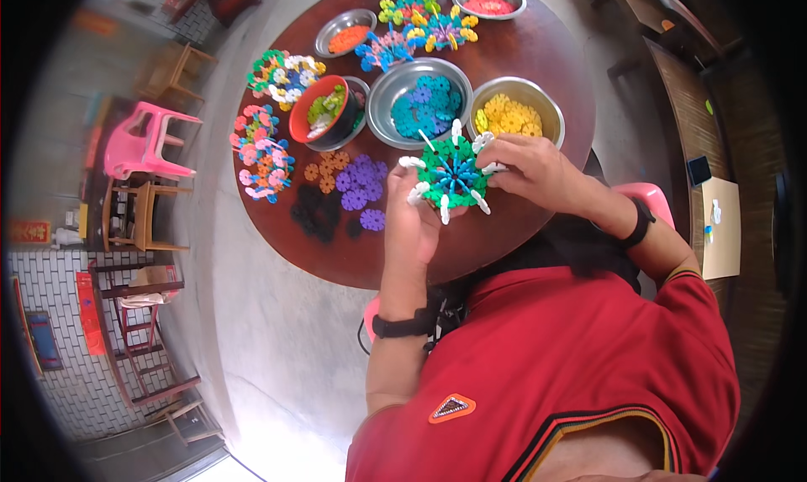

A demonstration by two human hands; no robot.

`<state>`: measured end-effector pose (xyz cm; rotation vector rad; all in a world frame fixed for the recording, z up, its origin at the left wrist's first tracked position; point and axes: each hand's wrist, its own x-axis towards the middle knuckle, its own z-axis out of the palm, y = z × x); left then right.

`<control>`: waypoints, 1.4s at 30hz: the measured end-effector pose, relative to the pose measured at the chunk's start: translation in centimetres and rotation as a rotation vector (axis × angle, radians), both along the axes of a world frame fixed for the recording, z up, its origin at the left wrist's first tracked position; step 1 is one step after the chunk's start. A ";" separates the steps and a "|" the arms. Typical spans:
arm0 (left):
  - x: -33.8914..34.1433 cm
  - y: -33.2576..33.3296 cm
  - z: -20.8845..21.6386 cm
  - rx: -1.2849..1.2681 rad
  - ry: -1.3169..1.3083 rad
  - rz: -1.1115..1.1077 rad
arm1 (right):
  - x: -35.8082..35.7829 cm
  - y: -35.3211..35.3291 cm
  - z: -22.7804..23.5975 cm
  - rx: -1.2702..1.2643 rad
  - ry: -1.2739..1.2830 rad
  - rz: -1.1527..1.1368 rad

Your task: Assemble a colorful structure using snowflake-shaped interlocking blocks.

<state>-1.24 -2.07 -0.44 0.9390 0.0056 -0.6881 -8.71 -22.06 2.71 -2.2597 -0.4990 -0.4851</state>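
A cluster of interlocking snowflake discs (pixel 454 157), green with a blue middle and white discs standing out around its rim, is held up over the near part of the round table. My left hand (pixel 409 215) grips it from its left side, the fingers partly hidden beneath it. On the opposite side my right hand (pixel 538 173) is closed, thumb and fingers pinching at a white disc (pixel 484 142) on the rim. Just beyond are a steel bowl of teal and blue discs (pixel 430 104) and a steel bowl of yellow discs (pixel 509 115).
Purple discs (pixel 361 182), orange-brown discs (pixel 326 171) and black discs (pixel 316 215) lie loose on the table (pixel 471 251). A red-rimmed bowl (pixel 318 104) stands left. Several finished-looking colourful clusters (pixel 265 152) line the far and left edges. A pink chair (pixel 150 142) stands off left.
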 end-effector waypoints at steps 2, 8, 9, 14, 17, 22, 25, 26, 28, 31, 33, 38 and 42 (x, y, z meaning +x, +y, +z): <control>-0.2 0.1 -0.3 0.017 0.007 0.038 | 0.0 0.1 -0.4 0.007 0.028 0.003; -0.6 -0.3 -0.3 0.231 -0.396 0.262 | 0.7 -0.8 -1.3 0.133 0.153 -0.085; -0.5 -0.3 -0.5 0.233 -0.390 0.263 | 0.7 -0.8 -0.9 0.135 0.159 -0.083; -1.1 -0.5 -0.3 0.696 -1.227 0.485 | 1.3 -1.1 -1.3 0.518 0.445 -0.128; -2.1 -1.2 0.1 0.766 -1.169 0.371 | 1.6 -1.4 -1.2 0.502 0.451 -0.125; -1.2 -1.0 -1.4 0.709 -1.097 0.338 | 1.3 -1.8 -2.5 0.297 0.245 -0.055; -0.9 -0.7 -1.5 0.767 -1.253 0.348 | 1.1 -2.5 -1.1 0.215 0.265 0.036; -0.7 -0.4 -1.8 0.707 -1.163 0.367 | 1.3 -3.4 -0.1 0.222 0.314 0.073; -0.5 -0.1 -2.0 0.675 -1.049 0.403 | 2.0 -5.5 0.8 0.092 0.093 -0.015; -0.2 -0.2 -1.2 0.658 -1.098 0.443 | 2.5 -8.8 0.3 -0.188 0.088 -0.105; -0.5 -0.2 -0.8 0.648 -0.984 0.439 | 2.4 -9.2 -1.0 -0.335 0.132 -0.152; -0.5 0.1 -1.0 0.522 -0.992 0.430 | 2.6 -7.1 -3.9 -0.538 0.125 -0.279; -0.9 -0.4 -0.3 0.174 -0.690 0.331 | 3.0 -7.6 -4.4 -0.611 0.160 -0.308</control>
